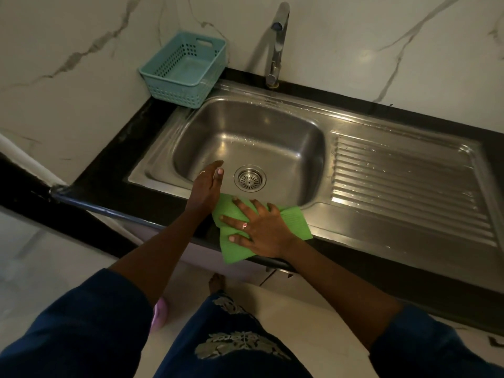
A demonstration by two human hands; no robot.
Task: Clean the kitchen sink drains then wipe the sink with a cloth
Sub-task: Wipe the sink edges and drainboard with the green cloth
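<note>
Cloth pinned on the near rim, drain just beyond it.

Nearest, the right hand (259,230) lies flat, fingers spread, pressing the green cloth (294,222) onto the sink (354,221) rim on the near side of the drain (249,178). The cloth's near corner overhangs the counter edge. The left hand (207,184), fingers straight and holding nothing, sits just left of the drain; contact with the basin cannot be confirmed. Judgement: the wipe goes forward into the basin, led by the right hand. Tap (276,45) and basket (185,69) stand beyond the drain.
</note>
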